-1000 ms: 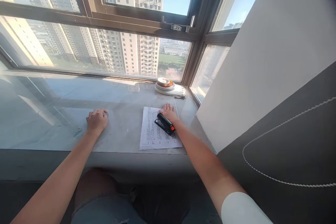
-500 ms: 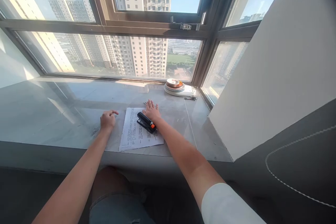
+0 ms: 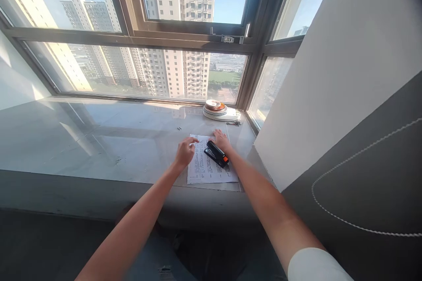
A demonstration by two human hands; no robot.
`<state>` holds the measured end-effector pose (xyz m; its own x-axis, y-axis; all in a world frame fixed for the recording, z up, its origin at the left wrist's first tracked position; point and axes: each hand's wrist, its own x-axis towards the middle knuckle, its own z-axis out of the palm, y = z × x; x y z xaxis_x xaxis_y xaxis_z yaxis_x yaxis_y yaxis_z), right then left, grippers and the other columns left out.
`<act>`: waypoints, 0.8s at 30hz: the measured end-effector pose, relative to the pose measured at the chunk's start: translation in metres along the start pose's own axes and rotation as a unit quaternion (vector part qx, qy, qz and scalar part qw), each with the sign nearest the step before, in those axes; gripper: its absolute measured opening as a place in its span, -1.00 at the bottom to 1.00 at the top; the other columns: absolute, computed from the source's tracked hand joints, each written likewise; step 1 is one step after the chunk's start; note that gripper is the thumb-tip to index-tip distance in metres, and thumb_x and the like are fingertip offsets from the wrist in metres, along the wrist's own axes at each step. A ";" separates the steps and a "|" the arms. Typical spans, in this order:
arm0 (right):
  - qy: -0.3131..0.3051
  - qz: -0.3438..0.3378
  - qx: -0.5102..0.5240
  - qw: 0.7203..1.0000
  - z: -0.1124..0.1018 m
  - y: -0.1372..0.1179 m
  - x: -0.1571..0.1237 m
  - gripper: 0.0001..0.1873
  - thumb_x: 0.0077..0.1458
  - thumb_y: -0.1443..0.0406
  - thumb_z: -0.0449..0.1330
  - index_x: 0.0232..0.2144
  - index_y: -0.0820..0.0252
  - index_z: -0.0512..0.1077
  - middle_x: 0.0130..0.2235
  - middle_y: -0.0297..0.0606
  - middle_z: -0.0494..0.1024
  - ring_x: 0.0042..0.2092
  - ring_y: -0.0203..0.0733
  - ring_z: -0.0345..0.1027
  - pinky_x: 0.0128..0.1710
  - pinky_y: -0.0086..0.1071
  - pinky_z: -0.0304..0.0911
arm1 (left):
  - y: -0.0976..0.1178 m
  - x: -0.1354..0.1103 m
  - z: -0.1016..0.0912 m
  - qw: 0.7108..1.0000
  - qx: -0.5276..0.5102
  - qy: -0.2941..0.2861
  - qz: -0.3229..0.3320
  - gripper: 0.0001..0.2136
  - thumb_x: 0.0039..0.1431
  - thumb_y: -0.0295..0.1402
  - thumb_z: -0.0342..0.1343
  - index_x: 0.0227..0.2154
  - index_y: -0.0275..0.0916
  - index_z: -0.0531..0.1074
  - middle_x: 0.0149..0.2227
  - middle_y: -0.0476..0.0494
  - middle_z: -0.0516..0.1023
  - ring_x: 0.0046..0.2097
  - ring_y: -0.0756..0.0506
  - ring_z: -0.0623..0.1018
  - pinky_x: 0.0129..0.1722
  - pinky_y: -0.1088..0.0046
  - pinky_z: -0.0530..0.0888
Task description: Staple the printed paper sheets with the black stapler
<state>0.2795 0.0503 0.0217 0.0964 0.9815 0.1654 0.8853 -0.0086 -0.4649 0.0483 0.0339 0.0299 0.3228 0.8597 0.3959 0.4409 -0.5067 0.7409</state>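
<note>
Sunlight is falling through the window [image 3: 181,43] onto a pale ledge [image 3: 99,149]. The right grip [image 3: 221,141] is lying with fingers spread at the far edge of the paper [image 3: 198,169]; the left grip [image 3: 185,153] is reaching over its left edge, index finger and thumb parted. The stapler [image 3: 216,153] is resting on the paper, beside the right wrist. Plates [image 3: 217,115] are standing beyond. The right palm should be pressing evenly to keep the sheets from skewing, the left working lightly. Against 0.5 s ago, paper and stapler are sitting further right, and the left grip is overlapping the paper instead of staying apart.
</note>
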 end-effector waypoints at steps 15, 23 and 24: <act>0.081 -0.084 0.154 0.981 -0.010 -0.010 -0.118 -0.43 0.11 0.30 0.23 0.20 0.12 0.37 0.07 -0.13 0.53 0.09 0.00 0.40 0.13 -0.12 0.28 | -0.005 -0.006 0.034 0.986 0.143 -0.075 0.028 -0.54 0.16 -0.64 -0.17 0.00 -0.25 0.50 0.13 -0.34 0.49 0.10 -0.23 0.53 0.14 0.17 0.47; 0.086 -0.158 0.220 0.959 -0.019 -0.013 -0.115 -0.40 0.02 0.39 0.22 0.16 0.09 0.45 0.08 -0.18 0.52 0.11 -0.06 0.40 0.18 -0.11 0.26 | 0.003 -0.010 0.032 0.986 0.144 -0.077 0.037 -0.67 0.13 -0.58 -0.09 -0.26 -0.24 0.57 0.00 -0.36 0.57 0.08 -0.24 0.55 0.13 0.19 0.49; 0.087 -0.156 0.217 0.960 -0.019 -0.012 -0.114 -0.41 0.02 0.38 0.23 0.15 0.09 0.46 0.06 -0.18 0.53 0.10 -0.06 0.40 0.19 -0.11 0.26 | 0.004 -0.012 0.034 0.988 0.141 -0.063 0.032 -0.67 0.14 -0.57 -0.10 -0.27 -0.23 0.57 -0.01 -0.36 0.57 0.07 -0.25 0.56 0.12 0.19 0.49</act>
<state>0.2664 -0.0655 0.0253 -0.0351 0.8759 0.4812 0.6149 0.3985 -0.6805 0.0744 0.0194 0.0097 0.4513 0.8195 0.3532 0.6260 -0.5728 0.5292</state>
